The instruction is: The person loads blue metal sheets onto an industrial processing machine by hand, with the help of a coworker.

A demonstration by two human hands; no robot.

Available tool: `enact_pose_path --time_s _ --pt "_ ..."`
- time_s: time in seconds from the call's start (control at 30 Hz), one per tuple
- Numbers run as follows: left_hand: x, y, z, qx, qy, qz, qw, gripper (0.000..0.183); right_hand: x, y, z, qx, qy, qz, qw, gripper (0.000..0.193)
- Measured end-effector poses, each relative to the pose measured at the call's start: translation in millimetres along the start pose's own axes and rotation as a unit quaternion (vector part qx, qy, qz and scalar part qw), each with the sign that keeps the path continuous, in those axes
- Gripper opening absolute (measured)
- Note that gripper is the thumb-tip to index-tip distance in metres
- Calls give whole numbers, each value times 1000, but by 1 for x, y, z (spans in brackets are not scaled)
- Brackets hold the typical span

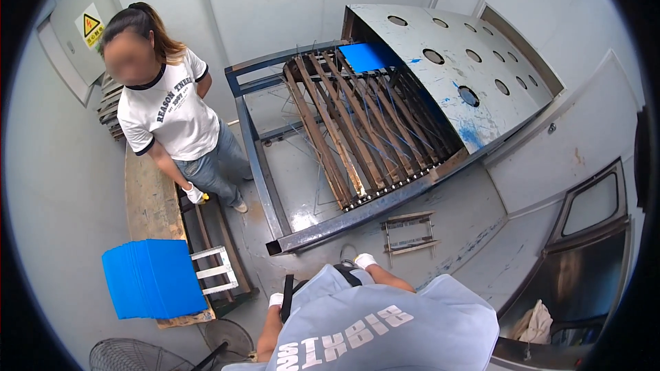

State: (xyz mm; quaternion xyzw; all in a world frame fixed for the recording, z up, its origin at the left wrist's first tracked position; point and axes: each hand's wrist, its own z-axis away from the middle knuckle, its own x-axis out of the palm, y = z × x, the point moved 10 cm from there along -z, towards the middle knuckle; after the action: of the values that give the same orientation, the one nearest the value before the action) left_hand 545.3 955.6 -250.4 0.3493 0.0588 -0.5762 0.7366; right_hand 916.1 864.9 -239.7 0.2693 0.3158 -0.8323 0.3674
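Note:
My right hand [365, 261], in a white glove, is low in front of my body, close to a thin dark loop on the floor; its fingers are too small to read. Beside a black strap [287, 295] at my waist, my left hand [276, 299] also wears a white glove and is partly hidden. Neither hand visibly holds anything. Ahead of me stands a blue-grey metal frame [323, 235] bearing a row of brown slatted bars [337, 154]. One blue sheet [368, 57] lies at the bars' far end, by a pale hood with round holes [454, 48].
A co-worker [185, 117] stands at the left by a wooden bench [148, 192], one gloved hand lowered. A stack of blue sheets [151, 278] lies on the bench near a white rack [218, 269]. Fans [134, 356] stand lower left. A small metal rack [410, 233] rests on the floor.

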Motion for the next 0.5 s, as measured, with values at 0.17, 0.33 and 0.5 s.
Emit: enact_pose_path --time_s 0.17,0.33,0.5 --pt "15 -31 -15 -22 6 64 998 23 2 0 4 28 16 -22 999 28" --pt "20 -37 -1 -57 26 122 991 23 13 -7 0 -9 -7 35 999 28" --pt "8 -32 3 9 4 -40 999 23 27 -8 -11 -21 -5 41 999 27"
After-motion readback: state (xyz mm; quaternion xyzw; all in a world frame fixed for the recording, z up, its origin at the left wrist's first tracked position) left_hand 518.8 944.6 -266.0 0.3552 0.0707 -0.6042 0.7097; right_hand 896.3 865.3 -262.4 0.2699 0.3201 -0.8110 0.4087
